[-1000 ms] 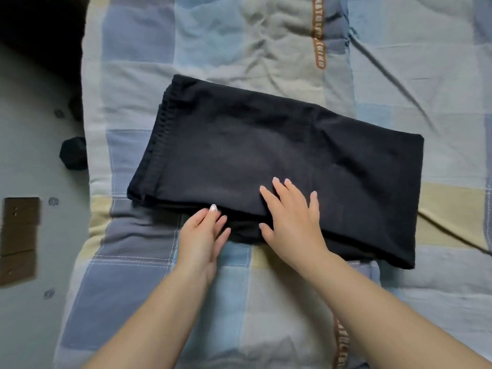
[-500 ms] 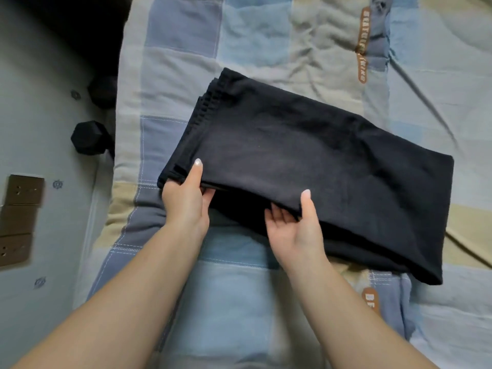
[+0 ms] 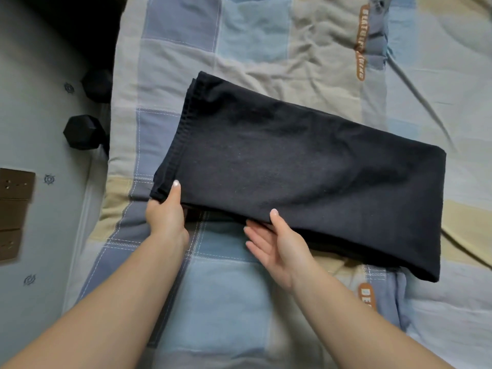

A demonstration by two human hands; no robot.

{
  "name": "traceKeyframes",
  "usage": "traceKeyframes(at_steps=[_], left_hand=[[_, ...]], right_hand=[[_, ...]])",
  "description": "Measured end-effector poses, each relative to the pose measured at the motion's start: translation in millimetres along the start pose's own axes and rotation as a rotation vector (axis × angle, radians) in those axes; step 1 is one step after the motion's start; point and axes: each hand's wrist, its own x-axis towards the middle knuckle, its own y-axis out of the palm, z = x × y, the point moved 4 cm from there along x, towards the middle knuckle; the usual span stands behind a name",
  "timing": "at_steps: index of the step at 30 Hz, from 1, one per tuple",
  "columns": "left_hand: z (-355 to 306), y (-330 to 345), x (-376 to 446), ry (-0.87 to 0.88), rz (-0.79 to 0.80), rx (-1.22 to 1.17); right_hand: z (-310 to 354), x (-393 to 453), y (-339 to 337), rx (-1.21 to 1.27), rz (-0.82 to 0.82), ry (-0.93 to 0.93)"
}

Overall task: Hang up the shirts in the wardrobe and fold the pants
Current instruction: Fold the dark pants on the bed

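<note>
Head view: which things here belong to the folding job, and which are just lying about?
In the job:
- dark folded pants
- left hand, pinching their near left corner
- right hand, thumb over the near edge, fingers underneath

Lying about:
- checked bedcover
- black dumbbell
- brown wall sockets

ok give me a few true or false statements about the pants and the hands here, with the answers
1. The dark pants lie folded on a checked quilt. True.
2. The left hand grips the pants' near left corner, thumb on top. True.
3. The right hand rests flat on top of the pants. False: its fingers go under the near edge, thumb on top.
4. A shirt on a hanger lies beside the pants. False: none is in view.
5. Dark dumbbells sit left of the bed. True.
</note>
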Motion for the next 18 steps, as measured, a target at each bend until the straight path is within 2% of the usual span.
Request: traceKeyframes(at_steps=[2,4,6,8,9,10,12,13,15,18], left_hand=[[0.3,-3.5,3.9,-0.011,0.013,0.035],[0.9,-5.5,6.5,-0.067,0.057,0.002],[1.4,-3.6,8.3,-0.152,0.130,-0.077],[2.2,2.1,6.9,-0.251,0.214,-0.145],[3.2,5.2,6.0,-0.288,0.245,-0.167],[4.5,7.7,5.6,-0.310,0.266,-0.178],[7.5,11.8,3.9,-0.322,0.280,-0.198],[9.6,13.7,3.0,-0.322,0.280,-0.210],[12.2,17.2,1.7,-0.318,0.285,-0.240],[10.6,24.0,-1.7,-0.304,0.307,-0.286]], right_hand=[[5.8,-7.8,-1.1,-0.304,0.081,0.060],[28.1,-13.1,2.2,-0.483,0.080,-0.092],[64.9,-14.1,5.8,-0.594,-0.003,-0.444],[109.3,-13.1,9.3,-0.967,-0.175,-0.876],[127.5,-7.5,12.1,-1.221,-0.226,-1.007],[141.9,3.9,12.9,-1.481,-0.232,-1.022],[167.4,29.3,9.4,-1.945,-0.231,-0.907],[179.3,38.6,7.4,-2.102,-0.249,-0.862],[196.7,48.1,9.3,-2.161,-0.300,-0.823],[187.8,50.4,20.8,-2.044,-0.324,-0.810]])
